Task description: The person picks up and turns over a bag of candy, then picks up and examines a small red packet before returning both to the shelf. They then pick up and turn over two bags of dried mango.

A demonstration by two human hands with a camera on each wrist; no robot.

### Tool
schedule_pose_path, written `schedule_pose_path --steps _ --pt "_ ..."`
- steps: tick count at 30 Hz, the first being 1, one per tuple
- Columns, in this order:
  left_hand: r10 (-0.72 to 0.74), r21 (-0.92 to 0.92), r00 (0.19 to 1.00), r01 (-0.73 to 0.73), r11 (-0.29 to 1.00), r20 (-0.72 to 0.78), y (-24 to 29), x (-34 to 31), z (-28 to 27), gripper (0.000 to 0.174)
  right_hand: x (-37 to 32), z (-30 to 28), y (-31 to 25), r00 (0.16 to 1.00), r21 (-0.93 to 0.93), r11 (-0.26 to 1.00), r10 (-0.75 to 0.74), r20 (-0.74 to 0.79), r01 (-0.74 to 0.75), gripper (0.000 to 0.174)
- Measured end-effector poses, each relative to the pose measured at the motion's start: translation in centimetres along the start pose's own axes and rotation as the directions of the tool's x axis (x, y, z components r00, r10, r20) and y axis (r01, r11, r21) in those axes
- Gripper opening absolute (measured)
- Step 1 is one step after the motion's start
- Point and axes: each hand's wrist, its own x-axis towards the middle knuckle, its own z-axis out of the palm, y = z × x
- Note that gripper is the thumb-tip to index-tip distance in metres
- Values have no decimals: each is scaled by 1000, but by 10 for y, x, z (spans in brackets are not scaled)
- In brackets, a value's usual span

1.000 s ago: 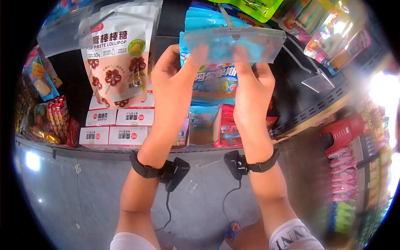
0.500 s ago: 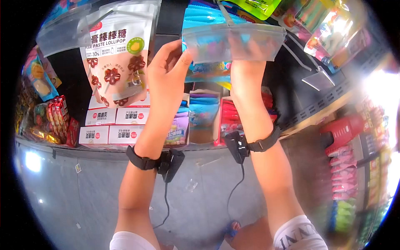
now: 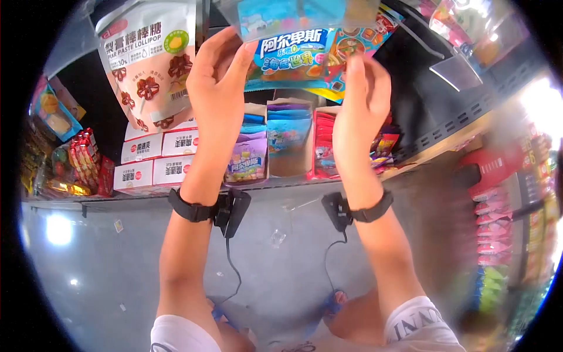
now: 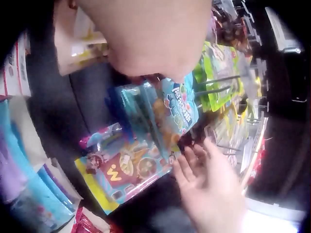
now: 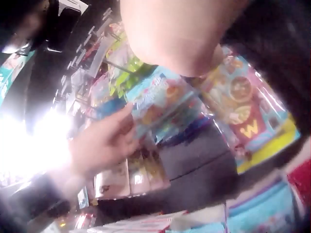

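Note:
In the head view my left hand (image 3: 218,88) pinches the left edge of a blue gummy candy bag (image 3: 290,56), which hangs behind a clear plastic label holder (image 3: 281,20). The right wrist view shows the same left hand (image 5: 104,143) with its fingers at the bag's edge. My right hand (image 3: 360,108) is at the bag's right, its thumb over a colourful packet (image 3: 349,50) behind the bag. From the left wrist, this right hand (image 4: 209,182) shows spread, loosely bent fingers near the edge of that packet, which bears a yellow W (image 4: 115,175).
To the left hangs a pear paste lollipop pouch (image 3: 146,64) above white boxes (image 3: 138,158). Purple packets (image 3: 249,158), blue packets (image 3: 287,132) and red packets (image 3: 324,141) stand in cartons below. A metal hook with a clear tag (image 3: 454,73) juts out at right.
The right hand has come out from behind the label holder and moved down and right. The colourful packet behind the blue bag now shows. The head view has shifted, with the shelf higher.

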Motion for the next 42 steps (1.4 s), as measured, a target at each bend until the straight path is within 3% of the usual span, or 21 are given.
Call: schedule_pose_path --steps 3,4,5,6,11,13,17,22,24,25,28,29,30,32,33,34,35,38,39,42 --pt "73 118 997 -70 990 -22 -4 -5 -7 35 -32 -32 42 994 -225 968 114 4 -110 14" --pt "78 132 996 -74 989 -32 -6 -7 -10 34 -35 -39 45 967 -401 915 139 215 -42 16" --pt "86 144 995 -79 987 -44 -10 -8 -12 33 -34 -49 61 888 -574 800 120 444 178 20" --pt "94 153 994 -84 985 -58 -13 -10 -12 32 -38 -58 79 749 -649 634 161 643 421 26" --pt "-280 25 956 283 959 -84 -29 -35 -8 26 -80 -70 124 651 -660 363 167 740 657 48" --pt "-300 28 940 308 951 -166 -35 -38 -5 27 -82 -71 126 622 -671 322 256 741 668 54" --pt "-552 -213 812 515 830 -189 -68 -44 -18 28 -83 -76 126 593 -688 259 360 720 678 41" --pt "-683 9 730 683 730 -17 -75 -61 0 26 -87 -74 128 602 -695 190 378 704 694 22" --pt "-705 109 709 698 707 32 -72 -64 6 27 -85 -78 126 617 -697 269 327 716 665 20" --pt "-665 248 745 636 731 47 -71 -65 6 32 -82 -79 122 625 -694 310 302 720 650 19" --pt "-502 321 850 437 840 158 -80 -65 0 38 -53 -83 96 654 -655 703 362 664 276 20" --pt "-511 307 840 445 841 184 -79 -65 0 39 -44 -82 82 711 -640 758 380 591 126 24" --pt "-519 293 829 454 842 209 -71 -64 3 41 -27 -82 68 646 -629 775 455 613 52 26" --pt "-505 248 834 452 857 224 -56 -66 11 44 1 -78 21 521 -552 775 622 585 -306 30" --pt "-481 217 851 439 872 212 -49 -70 17 45 9 -81 13 498 -525 753 657 566 -398 33" --pt "-457 187 867 424 886 199 -46 -73 22 47 8 -82 23 566 -342 831 552 613 -439 31" --pt "-418 111 881 403 908 221 -49 -76 25 44 11 -85 20 589 -277 817 562 581 -505 31" --pt "-381 -37 767 464 885 516 -24 -76 31 38 15 -83 6 659 -102 788 572 489 -608 31" --pt "-433 18 717 507 862 546 -22 -76 30 32 17 -82 3 682 -48 781 571 457 -622 32" --pt "-411 -54 757 505 862 508 -7 -82 34 31 14 -74 -12 700 58 743 597 392 -667 33"
